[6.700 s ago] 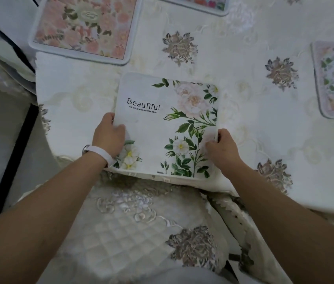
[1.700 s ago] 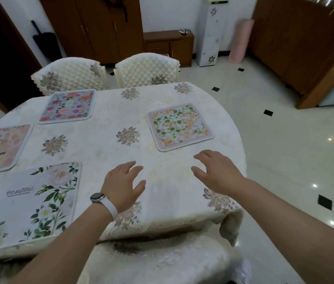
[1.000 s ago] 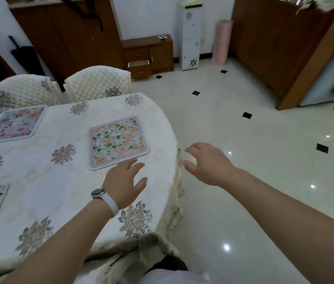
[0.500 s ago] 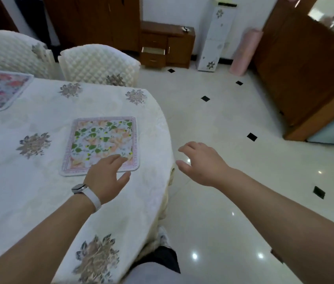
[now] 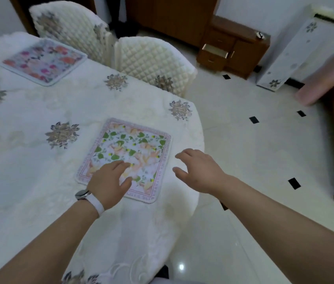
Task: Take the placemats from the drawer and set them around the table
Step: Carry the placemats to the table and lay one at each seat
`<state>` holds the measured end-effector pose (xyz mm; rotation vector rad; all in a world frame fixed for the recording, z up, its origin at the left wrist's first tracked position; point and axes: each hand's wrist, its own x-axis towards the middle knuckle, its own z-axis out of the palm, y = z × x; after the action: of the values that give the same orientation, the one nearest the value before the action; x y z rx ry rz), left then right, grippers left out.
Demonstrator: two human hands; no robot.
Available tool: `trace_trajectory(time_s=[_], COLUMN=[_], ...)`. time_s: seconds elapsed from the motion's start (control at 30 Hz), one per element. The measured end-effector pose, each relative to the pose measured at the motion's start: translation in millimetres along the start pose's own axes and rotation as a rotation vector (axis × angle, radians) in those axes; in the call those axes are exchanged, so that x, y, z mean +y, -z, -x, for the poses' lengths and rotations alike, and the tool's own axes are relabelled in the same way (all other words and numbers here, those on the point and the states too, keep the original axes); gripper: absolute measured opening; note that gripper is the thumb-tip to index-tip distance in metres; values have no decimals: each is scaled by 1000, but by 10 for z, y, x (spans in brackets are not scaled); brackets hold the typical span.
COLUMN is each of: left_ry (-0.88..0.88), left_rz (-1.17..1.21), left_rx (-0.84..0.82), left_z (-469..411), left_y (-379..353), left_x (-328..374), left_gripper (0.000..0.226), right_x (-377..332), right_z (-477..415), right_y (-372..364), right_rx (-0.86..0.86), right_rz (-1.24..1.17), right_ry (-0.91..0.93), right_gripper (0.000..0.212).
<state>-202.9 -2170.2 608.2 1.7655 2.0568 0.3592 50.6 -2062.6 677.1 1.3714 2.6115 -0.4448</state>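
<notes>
Far off, the cabinet drawer (image 5: pixel 215 51) stands open, its contents hidden.

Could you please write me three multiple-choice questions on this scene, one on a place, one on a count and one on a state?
1. Where is the left hand?
A. Over the green-leaf placemat
B. Flat on the floor
C. Behind the person's back

2. How many quilted chairs stand at the table's far side?
A. One
B. Two
C. Four

3. How is the top drawer of the small wooden cabinet?
A. Pushed shut
B. Pulled open
C. Lying on the floor

Answers: 1 A, its fingers lie over the mat's near half; 2 B, two quilted backs show side by side; 3 B, its pale inside shows in front of the cabinet's face.
</notes>
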Motion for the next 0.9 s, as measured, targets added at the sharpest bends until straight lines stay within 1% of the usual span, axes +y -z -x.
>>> trace_trajectory(time_s=[0.07, 0.27, 0.47, 0.5, 0.6, 0.67, 0.77, 0.9], left_ry=[40, 231, 559, 614, 772, 896, 1125, 1334], left_rz=[3, 29, 154, 184, 279, 380, 580, 731], left_rx=[29, 94, 135, 144, 163, 213, 326, 512], left_z=[4, 134, 162, 154, 63, -28, -150, -328], left_y=[40, 67, -179, -223, -326, -393, -450, -528], left_x=[-67, -193, -175, -133, -13, 37, 154, 231], left_gripper=[70, 63, 71, 69, 50, 46, 50, 51], right_x=[-18, -40, 51, 63, 96, 118, 146, 175], right_z=[-195, -816, -1553, -1685, -2124, -2389, -2711, -3031], right_y=[56, 28, -219, -239, -236, -231, -248, -312], right_rx=[-4, -44, -196, -227, -295, -323, -354, -443], right_rz=[3, -4, 6, 10, 38, 37, -6, -128], right_ry=[48, 174, 278, 298, 380, 410, 412, 369], right_gripper=[53, 52, 51, 50, 50, 52, 51, 52])
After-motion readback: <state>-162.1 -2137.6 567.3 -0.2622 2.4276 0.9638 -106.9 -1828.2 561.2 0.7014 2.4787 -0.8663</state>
